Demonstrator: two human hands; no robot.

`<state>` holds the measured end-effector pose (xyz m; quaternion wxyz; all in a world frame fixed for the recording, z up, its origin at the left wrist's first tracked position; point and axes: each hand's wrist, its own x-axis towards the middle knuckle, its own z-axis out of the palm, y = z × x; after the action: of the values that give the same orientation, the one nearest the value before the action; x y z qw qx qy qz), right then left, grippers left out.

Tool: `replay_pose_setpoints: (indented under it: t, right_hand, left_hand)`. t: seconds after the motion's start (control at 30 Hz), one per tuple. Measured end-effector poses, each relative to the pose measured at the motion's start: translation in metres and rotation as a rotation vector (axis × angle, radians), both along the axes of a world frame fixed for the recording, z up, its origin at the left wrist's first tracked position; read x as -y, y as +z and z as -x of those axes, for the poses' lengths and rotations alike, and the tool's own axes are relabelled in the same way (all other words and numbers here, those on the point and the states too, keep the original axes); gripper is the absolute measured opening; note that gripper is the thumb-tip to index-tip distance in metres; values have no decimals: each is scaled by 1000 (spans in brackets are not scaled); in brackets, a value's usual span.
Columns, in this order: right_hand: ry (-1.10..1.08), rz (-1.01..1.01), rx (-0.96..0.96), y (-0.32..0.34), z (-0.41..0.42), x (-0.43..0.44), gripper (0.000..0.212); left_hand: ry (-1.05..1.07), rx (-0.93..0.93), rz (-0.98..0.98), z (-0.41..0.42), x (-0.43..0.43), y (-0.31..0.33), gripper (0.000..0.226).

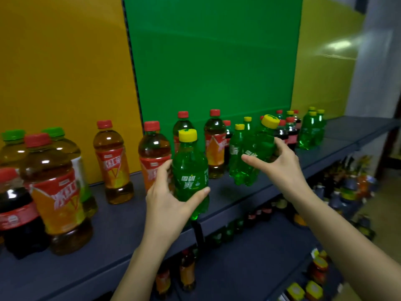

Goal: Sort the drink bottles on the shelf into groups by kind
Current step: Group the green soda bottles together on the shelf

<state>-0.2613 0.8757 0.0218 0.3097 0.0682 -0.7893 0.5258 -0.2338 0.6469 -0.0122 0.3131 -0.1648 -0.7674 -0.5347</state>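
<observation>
Gathering one kind: the left hand grips an upright green plastic bottle with a yellow cap near the front lip of the dark grey metal shelf; the right hand, at two o'clock, clasps a tilted twin bottle; next, probably, both join the green cluster farther toward two o'clock; the front strip there is bare, while red-capped amber tea bottles crowd nine o'clock.

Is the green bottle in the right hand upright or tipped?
Tipped: the green bottle in the right hand leans, its yellow cap right of its base.
</observation>
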Motion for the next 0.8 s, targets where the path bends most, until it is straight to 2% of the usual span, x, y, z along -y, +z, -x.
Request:
replay_pose_setpoints:
  t: [0.1, 0.27, 0.53, 0.8]
  right_hand:
    - [-37, 19, 22, -4, -15, -35, 49]
    - [-77, 36, 51, -16, -23, -100, 79]
    - [-40, 61, 81, -28, -6, -221, 73]
    - [-5, 59, 95, -38, 27, -332, 75]
  left_hand:
    - [-35, 4, 8, 13, -36, -2, 87]
    - [-63, 29, 19, 33, -104, -12, 79]
    - [-42, 68, 28, 60, -228, -24, 89]
    - [-61, 71, -17, 82, -338, -30, 76]
